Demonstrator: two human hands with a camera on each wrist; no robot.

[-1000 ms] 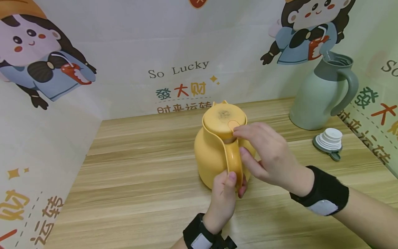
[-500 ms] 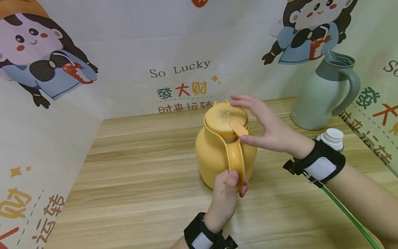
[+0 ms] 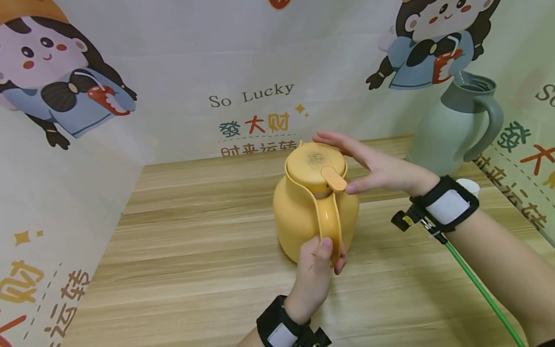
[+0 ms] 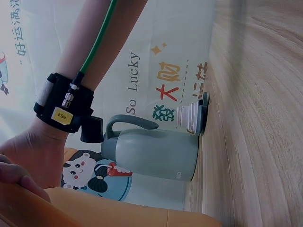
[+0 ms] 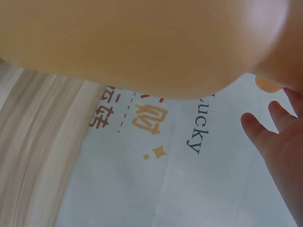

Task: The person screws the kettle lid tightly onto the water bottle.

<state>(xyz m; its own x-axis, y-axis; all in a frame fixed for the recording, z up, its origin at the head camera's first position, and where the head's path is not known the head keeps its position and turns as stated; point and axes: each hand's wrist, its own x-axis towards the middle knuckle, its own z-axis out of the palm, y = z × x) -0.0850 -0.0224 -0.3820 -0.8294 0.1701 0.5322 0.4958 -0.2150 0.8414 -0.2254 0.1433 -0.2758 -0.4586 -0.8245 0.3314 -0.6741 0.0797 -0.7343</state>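
Observation:
A yellow vacuum jug (image 3: 299, 221) stands upright on the wooden table, its round lid (image 3: 310, 164) seated on top. The lid's small lever (image 3: 334, 179) points out over the handle (image 3: 328, 219). My left hand (image 3: 316, 265) grips the lower part of that handle, thumb along its near face. My right hand (image 3: 370, 166) is spread at the lid's right side, fingers reaching behind its far rim and the thumb by the lever's tip. In the right wrist view several fingers (image 5: 258, 127) stand apart from the yellow body; contact with the lid is unclear in the head view.
A grey-green vacuum jug (image 3: 446, 130) with an uncovered mouth stands at the back right. Its stopper (image 4: 190, 116) lies beside it, white side up, mostly behind my right wrist in the head view. A green cable (image 3: 485, 291) runs from the right wrist. Printed cloth (image 3: 182, 62) hangs behind.
My right hand has moved from the lever and handle top up to the lid's far right side. The lever now sticks out. My left hand keeps its grip, and the yellow jug stays put.

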